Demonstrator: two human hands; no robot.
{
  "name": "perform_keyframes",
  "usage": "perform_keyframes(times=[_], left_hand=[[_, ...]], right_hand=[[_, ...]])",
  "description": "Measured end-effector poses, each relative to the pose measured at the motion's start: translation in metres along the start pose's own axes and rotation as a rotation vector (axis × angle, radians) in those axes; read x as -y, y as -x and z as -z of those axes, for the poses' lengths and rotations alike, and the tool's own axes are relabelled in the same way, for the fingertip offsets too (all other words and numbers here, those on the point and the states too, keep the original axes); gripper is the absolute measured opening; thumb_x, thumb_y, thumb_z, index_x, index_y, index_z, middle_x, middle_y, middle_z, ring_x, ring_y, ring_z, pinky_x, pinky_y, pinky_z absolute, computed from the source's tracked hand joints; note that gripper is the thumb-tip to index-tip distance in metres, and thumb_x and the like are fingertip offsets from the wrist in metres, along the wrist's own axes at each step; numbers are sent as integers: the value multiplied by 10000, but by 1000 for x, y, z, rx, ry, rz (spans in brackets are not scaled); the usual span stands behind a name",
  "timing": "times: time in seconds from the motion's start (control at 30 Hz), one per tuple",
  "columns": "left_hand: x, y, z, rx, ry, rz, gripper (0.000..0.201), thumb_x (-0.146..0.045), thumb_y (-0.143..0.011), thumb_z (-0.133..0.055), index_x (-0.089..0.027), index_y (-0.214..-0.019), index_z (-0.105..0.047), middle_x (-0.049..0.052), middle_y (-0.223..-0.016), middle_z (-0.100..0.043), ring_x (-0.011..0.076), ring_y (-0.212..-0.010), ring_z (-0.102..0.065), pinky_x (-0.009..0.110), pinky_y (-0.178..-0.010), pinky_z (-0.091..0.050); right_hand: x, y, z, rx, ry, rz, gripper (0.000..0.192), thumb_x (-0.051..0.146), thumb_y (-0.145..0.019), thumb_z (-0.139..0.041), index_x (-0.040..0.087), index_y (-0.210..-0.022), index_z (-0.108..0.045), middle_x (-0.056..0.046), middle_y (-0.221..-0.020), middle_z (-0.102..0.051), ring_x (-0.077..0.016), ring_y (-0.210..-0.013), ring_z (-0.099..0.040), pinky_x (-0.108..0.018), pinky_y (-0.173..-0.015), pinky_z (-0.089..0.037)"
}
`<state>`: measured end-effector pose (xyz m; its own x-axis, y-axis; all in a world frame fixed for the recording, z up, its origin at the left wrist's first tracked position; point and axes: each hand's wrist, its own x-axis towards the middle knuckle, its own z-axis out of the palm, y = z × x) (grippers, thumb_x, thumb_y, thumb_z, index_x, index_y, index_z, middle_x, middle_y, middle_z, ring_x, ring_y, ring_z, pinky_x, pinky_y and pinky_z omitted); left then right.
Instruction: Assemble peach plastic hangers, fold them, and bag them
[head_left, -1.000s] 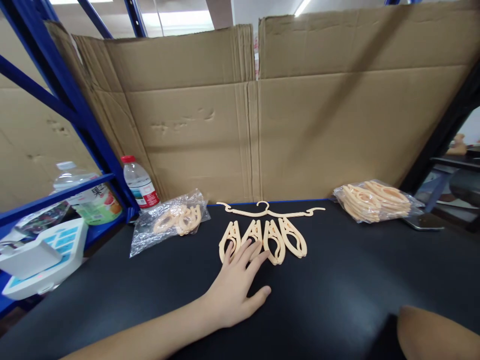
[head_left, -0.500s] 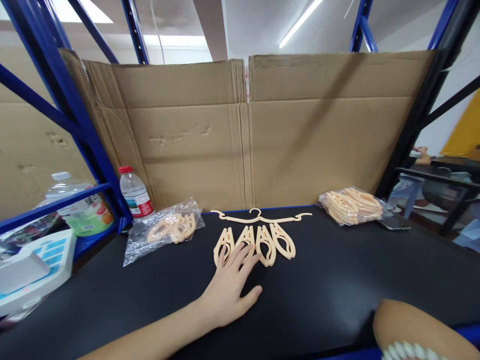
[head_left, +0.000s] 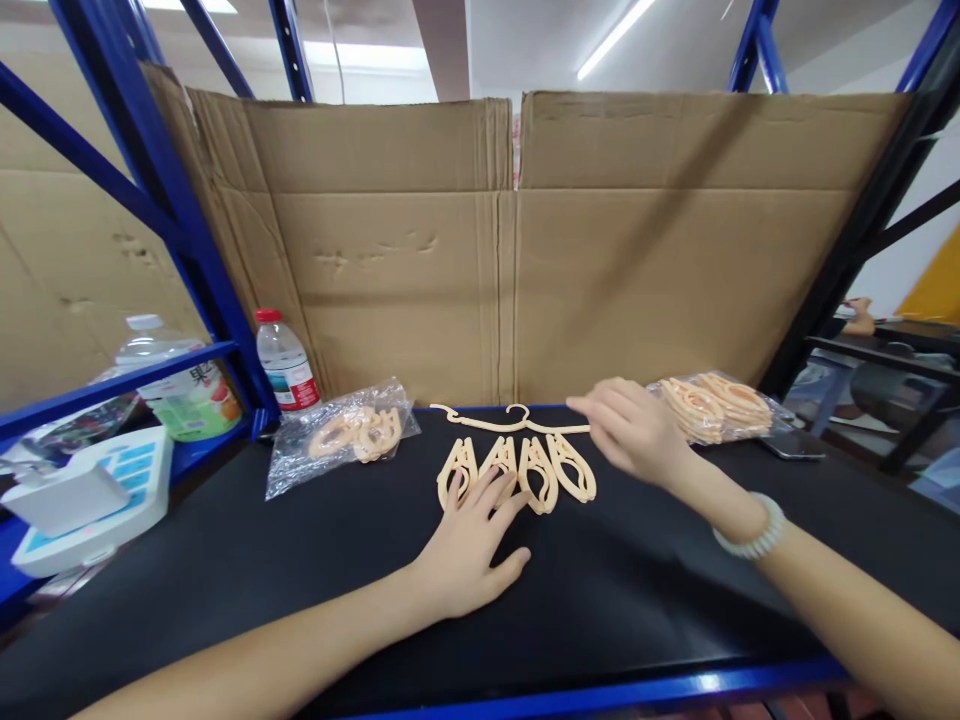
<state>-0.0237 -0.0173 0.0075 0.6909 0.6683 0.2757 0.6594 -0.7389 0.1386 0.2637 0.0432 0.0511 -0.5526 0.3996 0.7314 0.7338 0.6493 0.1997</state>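
Several peach plastic clips (head_left: pixel 517 468) lie side by side on the black table top (head_left: pixel 315 560), with a thin peach hanger bar (head_left: pixel 495 420) just behind them. My left hand (head_left: pixel 469 545) rests flat on the table, fingers spread, fingertips touching the left clips. My right hand (head_left: pixel 634 430) hovers above the right end of the hanger bar, fingers apart, holding nothing; a pale bead bracelet (head_left: pixel 746 530) sits on its wrist.
A clear bag of peach clips (head_left: pixel 341 440) lies at left, another bag of clips (head_left: pixel 716 408) at right beside a phone (head_left: pixel 795 447). Water bottles (head_left: pixel 283 362) and a white device (head_left: pixel 82 495) stand at left. Cardboard sheets (head_left: pixel 510 240) wall the back between blue rack posts.
My right hand has come up from the lower right edge and reached over the right end of the hanger bar. The left hand stays on the left clips.
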Motion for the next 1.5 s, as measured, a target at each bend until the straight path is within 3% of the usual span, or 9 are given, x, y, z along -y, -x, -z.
perform_keyframes(times=[0.1, 0.27, 0.43, 0.67, 0.8, 1.03, 1.17, 1.33, 1.5], left_hand=[[-1, 0, 2, 3, -1, -3, 547, -316, -859, -522, -235, -1387, -403, 125, -1495, -349, 362, -1399, -223, 678, -1078, -120], [-2, 0, 6, 23, 29, -10, 541, -292, -855, -526, -261, -1382, -407, 107, -1493, -357, 356, -1395, -240, 673, -1080, -136], [-3, 0, 9, 14, 67, -63, 556, -216, -821, -535, -273, -1362, -422, 87, -1470, -393, 331, -1386, -277, 634, -1110, -141], [2, -4, 24, -141, 247, -19, 479, -182, -825, -524, -250, -1297, -482, 80, -1374, -504, 267, -1307, -412, 496, -1126, -271], [13, -13, 35, -293, 616, 276, 361, -261, -842, -538, -202, -1198, -541, 103, -1258, -588, 267, -1200, -520, 479, -1063, -370], [28, -19, 36, -607, 1451, 898, 383, -213, -725, -689, -167, -1070, -529, 158, -1328, -512, 264, -1175, -560, 408, -1020, -443], [28, -18, 33, -577, 1491, 853, 247, -229, -711, -709, -170, -888, -546, 104, -1129, -622, 252, -1122, -595, 386, -959, -487], [23, -19, 26, -520, 1258, 691, 624, -266, -709, -721, -213, -1281, -477, 102, -1300, -544, 223, -1022, -634, 364, -886, -512], [25, -17, 16, -403, 1077, 526, 448, -353, -782, -671, -153, -1176, -595, 95, -1122, -651, 209, -978, -636, 308, -846, -508]], right_hand=[[-38, 8, -29, 291, -135, -225, 430, 187, -918, -405, 114, -1337, -466, -177, -1242, -576, -288, -1168, -511, -485, -973, -439], [-66, 36, -66, 370, -187, -247, 304, 223, -922, -428, 150, -1160, -603, -149, -1145, -639, -258, -1081, -575, -441, -914, -482], [-59, 35, -64, 358, -212, -254, 215, 224, -923, -436, 166, -871, -637, -95, -887, -658, -218, -894, -595, -382, -810, -493], [-56, 34, -44, 328, -228, -378, 151, 245, -919, -426, 187, -855, -550, -36, -744, -624, -176, -670, -595, -289, -614, -465], [-55, 31, -23, 230, -267, -466, 172, 319, -935, -432, 194, -880, -535, -27, -731, -627, -165, -627, -599, -270, -575, -467], [-20, 31, 7, 134, -303, -477, 233, 346, -932, -470, 200, -1065, -594, -37, -794, -668, -177, -658, -633, -279, -570, -523], [-6, 35, 12, 172, -327, -344, 237, 321, -950, -439, 217, -1054, -625, -63, -932, -687, -203, -808, -652, -309, -662, -546], [3, 35, 7, 210, -330, -184, 255, 266, -974, -400, 222, -1113, -609, -68, -918, -670, -202, -832, -627, -342, -738, -532], [8, 36, 3, 213, -297, -131, 263, 225, -978, -405, 217, -1172, -582, -63, -917, -660, -199, -838, -579, -341, -734, -499]])
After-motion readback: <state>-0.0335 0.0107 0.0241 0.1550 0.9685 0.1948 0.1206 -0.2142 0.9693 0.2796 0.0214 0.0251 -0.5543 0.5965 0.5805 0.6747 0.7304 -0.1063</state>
